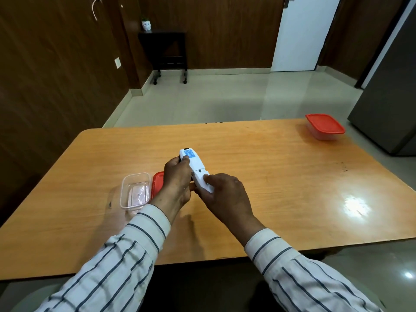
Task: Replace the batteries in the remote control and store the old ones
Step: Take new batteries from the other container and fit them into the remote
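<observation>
Striped sleeves [126, 262] nearest, cuffs low over the table edge, both wrists angled inward to meet. Between the two hands, raised just off the wooden table [281, 181]: the white remote control [195, 164], back side up, blue label at its far end. Left hand [177, 183] wrapped around the upper body, fingers clamped on it, one fingertip hooked over the far end by the label; a steadying grip, probably to give the other hand something to push against. Right hand [222, 194] closed on the near end, thumb pressed flat on the battery cover [203, 181], remaining fingers curled beneath. Thumb placement suggests sliding the cover, though whether off or back on cannot be told; a seam shows just beyond the thumb tip, no batteries visible.

Just beside the left knuckles, on the outer side: a red lid [157, 183], partly hidden behind the hand, touching or nearly touching a clear open container [135, 190]. Kept within easy reach, likely as the place for the old batteries; contents too faint to make out. Well apart from the right fingers, at the far right corner: a second container, closed under its red lid [325, 126], perhaps holding the fresh cells, unconfirmed.

Risk, as a judgement: cover slipping free suddenly under thumb pressure.
</observation>
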